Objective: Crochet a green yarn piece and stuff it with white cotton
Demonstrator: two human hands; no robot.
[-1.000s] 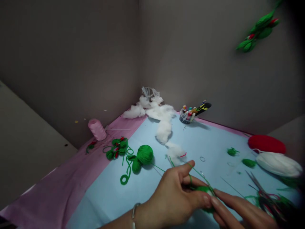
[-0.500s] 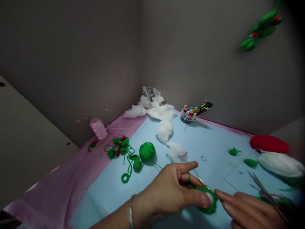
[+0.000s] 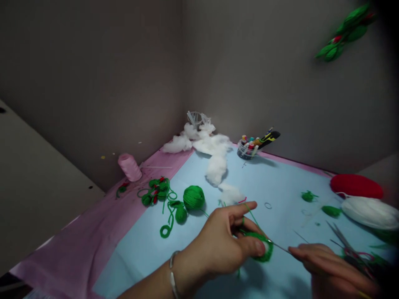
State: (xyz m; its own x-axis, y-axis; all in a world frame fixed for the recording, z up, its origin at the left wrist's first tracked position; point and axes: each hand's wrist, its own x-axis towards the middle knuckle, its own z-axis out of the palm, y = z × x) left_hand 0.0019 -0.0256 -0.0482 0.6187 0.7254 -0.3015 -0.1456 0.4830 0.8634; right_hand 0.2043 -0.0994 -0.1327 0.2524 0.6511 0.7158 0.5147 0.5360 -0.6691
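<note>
Our left hand (image 3: 215, 245) clasps a light, soft ball of green yarn (image 3: 263, 249) above the pale blue worktop (image 3: 140, 265), as our right hand (image 3: 330, 263) pinches a thin steel needle (image 3: 280, 247) entering it; the squashy ball is best held gently around its middle.

from where i'm standing, the left hand (image 3: 218, 245) has a wide stretch of blue sheet (image 3: 131, 265) beside it, with a gap up to the green yarn ball (image 3: 193, 197) past its knuckles. further on, a trail of cotton wool (image 3: 215, 170) lies across the way to the far corner. past the right hand (image 3: 330, 265), the scissors (image 3: 346, 249) sit in the path, with a white oval pad (image 3: 370, 212) and a red oval pad (image 3: 355, 186) behind them
</note>
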